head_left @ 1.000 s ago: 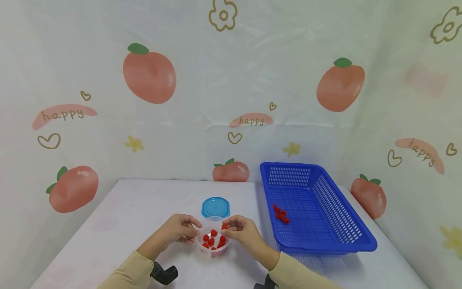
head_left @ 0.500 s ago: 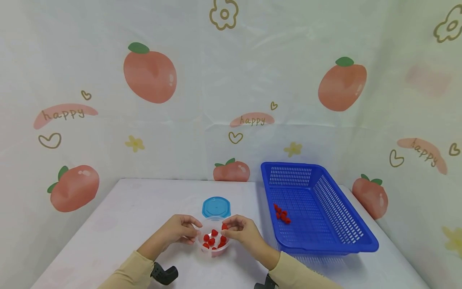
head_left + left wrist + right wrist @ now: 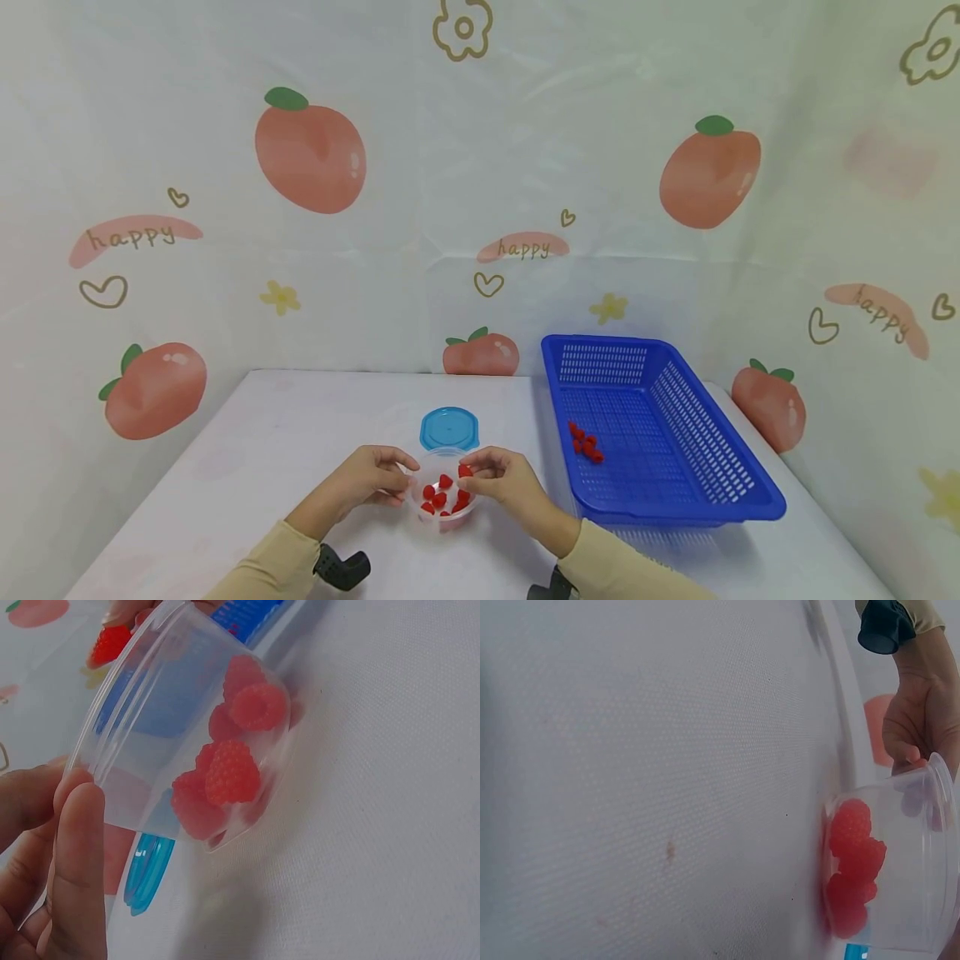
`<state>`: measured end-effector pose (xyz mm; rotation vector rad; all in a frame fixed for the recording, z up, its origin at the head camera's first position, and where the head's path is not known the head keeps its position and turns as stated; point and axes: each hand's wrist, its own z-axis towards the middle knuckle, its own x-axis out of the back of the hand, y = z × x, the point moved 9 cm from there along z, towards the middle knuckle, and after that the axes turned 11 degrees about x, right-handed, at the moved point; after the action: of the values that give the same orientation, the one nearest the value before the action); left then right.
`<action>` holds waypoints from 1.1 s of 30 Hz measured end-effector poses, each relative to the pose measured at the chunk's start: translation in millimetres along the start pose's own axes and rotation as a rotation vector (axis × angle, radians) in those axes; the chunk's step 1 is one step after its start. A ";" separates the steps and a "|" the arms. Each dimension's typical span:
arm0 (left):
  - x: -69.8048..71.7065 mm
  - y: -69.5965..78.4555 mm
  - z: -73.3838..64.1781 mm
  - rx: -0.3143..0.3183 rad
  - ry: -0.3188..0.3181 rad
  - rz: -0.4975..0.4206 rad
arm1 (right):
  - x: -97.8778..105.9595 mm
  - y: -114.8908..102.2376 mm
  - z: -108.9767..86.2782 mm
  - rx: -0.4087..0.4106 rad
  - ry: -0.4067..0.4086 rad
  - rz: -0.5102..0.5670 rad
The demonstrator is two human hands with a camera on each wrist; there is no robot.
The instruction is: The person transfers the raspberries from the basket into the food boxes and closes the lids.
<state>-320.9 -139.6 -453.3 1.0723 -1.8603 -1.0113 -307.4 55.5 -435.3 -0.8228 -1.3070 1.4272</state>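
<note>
A clear plastic tub [image 3: 150,761] with several red raspberries [image 3: 232,772] on its bottom stands on the white table. My left hand [image 3: 369,477] grips the tub's rim at its left side, thumb and fingers at the edge in the left wrist view. Over the opposite side of the rim, my right hand [image 3: 513,490] pinches one raspberry [image 3: 465,471] between thumb and fingertips. That raspberry also shows at the top of the left wrist view, just outside the rim there. In the right wrist view the tub [image 3: 900,877] appears at the right edge; the right fingers are mostly out of frame.
A blue lid [image 3: 449,428] lies flat just behind the tub. To the right stands a large blue plastic basket [image 3: 667,454] with several raspberries [image 3: 587,444] at its left side. A printed fabric backdrop [image 3: 405,308] hangs behind the table.
Almost nothing differs. Both hands stay in place at the tub, and the right hand keeps its raspberry, shifted only very slightly; the head view moves a little.
</note>
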 end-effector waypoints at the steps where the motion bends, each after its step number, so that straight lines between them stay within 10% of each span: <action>1: 0.2 -0.3 0.1 0.002 0.001 -0.001 | -0.1 0.1 0.2 0.000 -0.001 0.003; 33: 0.7 -1.9 0.1 0.017 0.019 -0.002 | -0.3 0.9 0.0 -0.015 -0.028 -0.027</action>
<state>-320.7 -140.8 -454.9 1.0905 -1.8559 -0.9841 -307.5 55.2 -436.1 -0.7945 -1.3463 1.4136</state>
